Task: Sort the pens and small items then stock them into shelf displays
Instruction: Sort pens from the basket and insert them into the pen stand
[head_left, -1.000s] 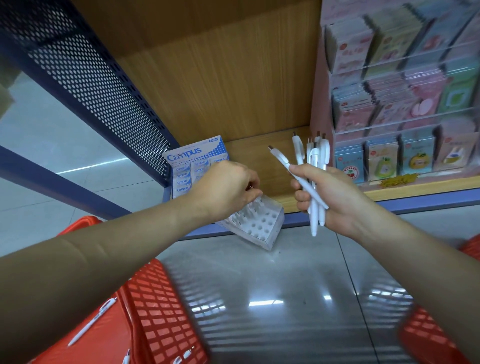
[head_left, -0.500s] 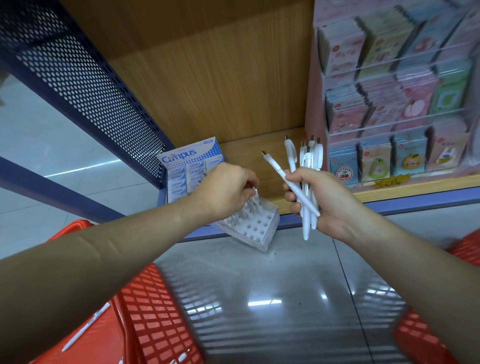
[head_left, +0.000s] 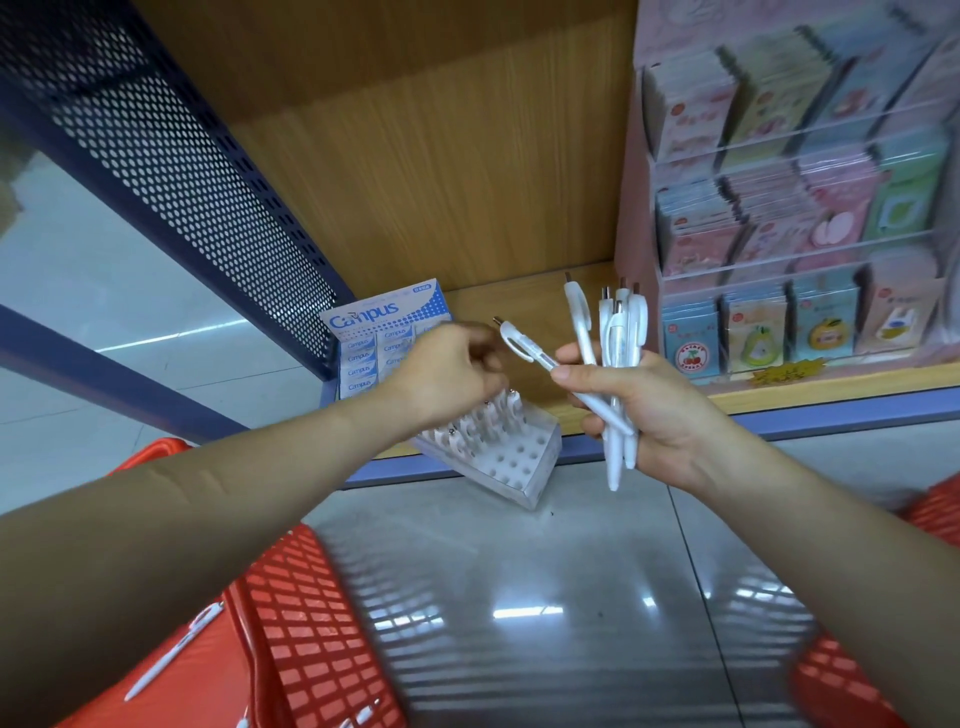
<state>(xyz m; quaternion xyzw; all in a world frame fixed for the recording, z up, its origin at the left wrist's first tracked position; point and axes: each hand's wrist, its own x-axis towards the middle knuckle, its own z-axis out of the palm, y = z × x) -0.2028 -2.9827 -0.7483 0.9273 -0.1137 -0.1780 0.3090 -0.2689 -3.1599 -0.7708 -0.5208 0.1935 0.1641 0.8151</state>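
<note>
Wooden shelf (head_left: 524, 304), glossy grey floor (head_left: 519, 561); right grip (head_left: 665, 415) holds white pens (head_left: 621, 332); left grip (head_left: 452, 374) unclear.

Bright, floor (head_left: 519, 566) glare (streaky), edges warped, blurred

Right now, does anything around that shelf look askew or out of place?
Yes: the white pen holder sits turned at an angle, one corner hanging past the shelf edge over the floor. In the right hand, one pen splays sideways from the bundle of pens.
</note>
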